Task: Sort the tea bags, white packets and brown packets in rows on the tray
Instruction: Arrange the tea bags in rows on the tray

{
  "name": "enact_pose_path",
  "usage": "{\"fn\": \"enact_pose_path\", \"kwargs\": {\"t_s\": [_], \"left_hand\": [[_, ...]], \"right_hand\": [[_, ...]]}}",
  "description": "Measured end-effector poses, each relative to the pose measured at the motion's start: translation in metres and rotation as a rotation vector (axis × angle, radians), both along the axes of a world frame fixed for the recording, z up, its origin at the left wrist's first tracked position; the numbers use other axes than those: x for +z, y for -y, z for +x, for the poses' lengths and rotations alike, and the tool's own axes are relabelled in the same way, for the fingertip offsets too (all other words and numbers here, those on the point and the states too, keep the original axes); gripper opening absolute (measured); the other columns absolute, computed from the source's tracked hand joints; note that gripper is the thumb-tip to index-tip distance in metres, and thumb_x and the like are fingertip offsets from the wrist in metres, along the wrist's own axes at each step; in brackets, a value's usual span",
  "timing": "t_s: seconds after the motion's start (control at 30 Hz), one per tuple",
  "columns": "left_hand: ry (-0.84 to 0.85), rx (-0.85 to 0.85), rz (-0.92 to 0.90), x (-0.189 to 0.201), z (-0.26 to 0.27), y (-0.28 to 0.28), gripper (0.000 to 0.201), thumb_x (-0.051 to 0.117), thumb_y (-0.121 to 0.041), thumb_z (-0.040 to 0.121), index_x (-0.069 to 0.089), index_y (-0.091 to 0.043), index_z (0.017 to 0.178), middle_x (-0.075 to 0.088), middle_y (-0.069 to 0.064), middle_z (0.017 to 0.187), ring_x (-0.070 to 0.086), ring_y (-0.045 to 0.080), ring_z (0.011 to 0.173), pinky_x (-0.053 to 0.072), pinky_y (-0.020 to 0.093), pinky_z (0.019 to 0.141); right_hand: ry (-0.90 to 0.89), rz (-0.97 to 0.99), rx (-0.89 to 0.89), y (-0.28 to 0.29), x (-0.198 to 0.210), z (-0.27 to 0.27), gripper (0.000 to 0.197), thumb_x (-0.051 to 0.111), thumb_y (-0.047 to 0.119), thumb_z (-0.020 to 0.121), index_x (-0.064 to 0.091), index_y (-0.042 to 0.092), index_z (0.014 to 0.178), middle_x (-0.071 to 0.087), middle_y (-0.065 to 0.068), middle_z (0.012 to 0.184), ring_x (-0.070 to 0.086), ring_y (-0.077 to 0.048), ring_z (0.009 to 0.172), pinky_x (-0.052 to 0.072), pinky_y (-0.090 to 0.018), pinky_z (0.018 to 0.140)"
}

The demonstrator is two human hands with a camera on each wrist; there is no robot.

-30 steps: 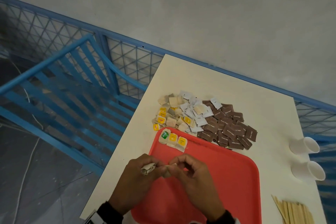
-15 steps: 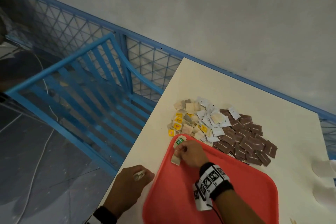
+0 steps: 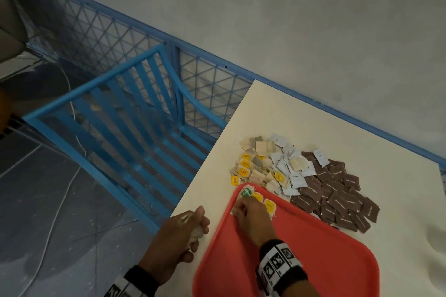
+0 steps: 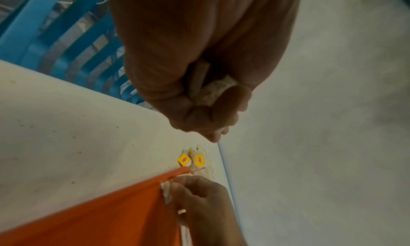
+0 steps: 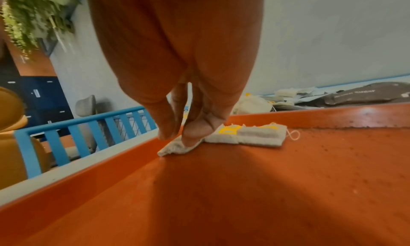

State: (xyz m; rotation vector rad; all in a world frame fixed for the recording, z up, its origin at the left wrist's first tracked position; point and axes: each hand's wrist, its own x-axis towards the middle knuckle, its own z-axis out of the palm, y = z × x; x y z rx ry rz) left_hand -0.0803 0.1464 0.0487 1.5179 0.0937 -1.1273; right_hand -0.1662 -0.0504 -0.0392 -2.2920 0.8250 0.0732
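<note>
A red tray [image 3: 313,260] lies on the white table [image 3: 301,113]. At its far left corner sit a green-tagged tea bag [image 3: 246,192] and two yellow-tagged ones [image 3: 269,205]. My right hand [image 3: 237,210] pinches another tea bag [image 5: 175,147] between thumb and finger, low on the tray floor just in front of that row. Left of the tray, my left hand [image 3: 195,224] rests on the table, fist curled round crumpled tea bags [image 4: 208,90]. Beyond the tray lie loose tea bags [image 3: 255,164], white packets [image 3: 289,171] and brown packets [image 3: 337,193].
The table's left edge runs close beside my left hand. Past it stand a blue slatted chair [image 3: 120,116] and a blue mesh fence [image 3: 115,36], with grey floor below. A plain wall rises behind the table.
A second ago both hands worked together over the tray's near left edge. My right hand has since carried a tea bag to the far left corner. My left hand drew off onto the table.
</note>
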Motion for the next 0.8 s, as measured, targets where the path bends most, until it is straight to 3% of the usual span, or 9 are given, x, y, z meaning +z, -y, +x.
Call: {"fn": "enact_pose_path", "kwargs": {"t_s": [0.07, 0.17, 0.33, 0.4, 0.47, 0.5, 0.57, 0.67, 0.8], "left_hand": [[-0.082, 0.037, -0.049, 0.003, -0.001, 0.005, 0.059, 0.061, -0.058, 0.080, 0.069, -0.002, 0.094, 0.065, 0.007, 0.081, 0.045, 0.011, 0.052, 0.029, 0.020, 0.043], [-0.197, 0.072, -0.143, 0.008, -0.003, 0.013, 0.052, 0.057, -0.057, 0.085, 0.068, -0.006, 0.091, 0.063, 0.009, 0.081, 0.047, 0.013, 0.052, 0.029, 0.018, 0.040], [-0.290, 0.052, -0.257, 0.014, -0.017, 0.030, 0.043, 0.059, -0.050, 0.088, 0.069, -0.008, 0.086, 0.058, 0.014, 0.075, 0.048, 0.015, 0.047, 0.036, 0.018, 0.036], [-0.380, 0.031, -0.335, 0.013, -0.026, 0.036, 0.044, 0.063, -0.048, 0.090, 0.064, -0.005, 0.091, 0.055, 0.015, 0.074, 0.051, 0.015, 0.046, 0.041, 0.021, 0.037], [-0.480, 0.012, -0.374, 0.011, -0.035, 0.042, 0.051, 0.070, -0.050, 0.090, 0.063, -0.001, 0.104, 0.057, 0.014, 0.080, 0.057, 0.017, 0.054, 0.044, 0.021, 0.045], [-0.507, -0.010, -0.368, 0.013, -0.040, 0.044, 0.056, 0.069, -0.051, 0.090, 0.062, -0.001, 0.114, 0.059, 0.015, 0.083, 0.060, 0.019, 0.058, 0.044, 0.021, 0.049], [-0.534, -0.043, -0.356, 0.015, -0.051, 0.052, 0.057, 0.061, -0.048, 0.094, 0.058, -0.001, 0.127, 0.063, 0.015, 0.085, 0.064, 0.021, 0.058, 0.048, 0.023, 0.045], [-0.544, -0.034, -0.355, 0.023, -0.065, 0.063, 0.046, 0.057, -0.040, 0.095, 0.059, 0.000, 0.117, 0.063, 0.016, 0.088, 0.067, 0.020, 0.063, 0.052, 0.025, 0.047], [-0.567, 0.027, -0.327, 0.028, -0.077, 0.069, 0.031, 0.060, -0.035, 0.089, 0.060, -0.003, 0.090, 0.049, 0.012, 0.077, 0.057, 0.018, 0.050, 0.049, 0.025, 0.040]], "right_hand": [[-0.043, -0.005, 0.047, -0.005, 0.005, -0.003, 0.012, 0.056, 0.015, 0.094, 0.066, 0.015, 0.088, 0.059, 0.000, 0.092, 0.053, -0.012, 0.079, 0.039, -0.022, 0.069], [0.110, -0.009, 0.015, -0.010, 0.040, -0.012, 0.012, 0.058, 0.018, 0.095, 0.070, 0.016, 0.095, 0.066, 0.003, 0.096, 0.058, -0.009, 0.084, 0.048, -0.025, 0.075], [0.440, 0.074, 0.006, -0.047, 0.127, -0.050, 0.012, 0.067, 0.035, 0.084, 0.073, 0.027, 0.089, 0.067, 0.019, 0.082, 0.060, -0.002, 0.074, 0.040, -0.009, 0.064], [0.465, 0.033, 0.089, -0.060, 0.142, -0.064, 0.016, 0.069, 0.037, 0.082, 0.071, 0.031, 0.096, 0.058, 0.030, 0.087, 0.055, 0.009, 0.079, 0.037, -0.005, 0.069], [0.399, -0.039, 0.185, -0.067, 0.143, -0.076, 0.027, 0.065, 0.037, 0.082, 0.063, 0.037, 0.110, 0.047, 0.032, 0.099, 0.048, 0.013, 0.089, 0.037, -0.005, 0.078], [0.354, -0.070, 0.216, -0.068, 0.140, -0.082, 0.033, 0.062, 0.037, 0.083, 0.058, 0.040, 0.116, 0.044, 0.029, 0.105, 0.047, 0.012, 0.097, 0.041, -0.008, 0.082], [0.307, -0.086, 0.222, -0.066, 0.136, -0.093, 0.038, 0.057, 0.038, 0.084, 0.051, 0.044, 0.122, 0.046, 0.019, 0.113, 0.051, 0.002, 0.108, 0.050, -0.021, 0.085], [0.325, -0.134, 0.199, -0.061, 0.134, -0.105, 0.023, 0.060, 0.034, 0.086, 0.058, 0.039, 0.108, 0.049, 0.011, 0.108, 0.057, -0.007, 0.097, 0.052, -0.028, 0.076], [0.368, -0.104, 0.124, -0.047, 0.141, -0.122, 0.010, 0.069, 0.034, 0.082, 0.062, 0.033, 0.089, 0.055, 0.017, 0.097, 0.054, 0.001, 0.083, 0.040, -0.014, 0.070]]}}
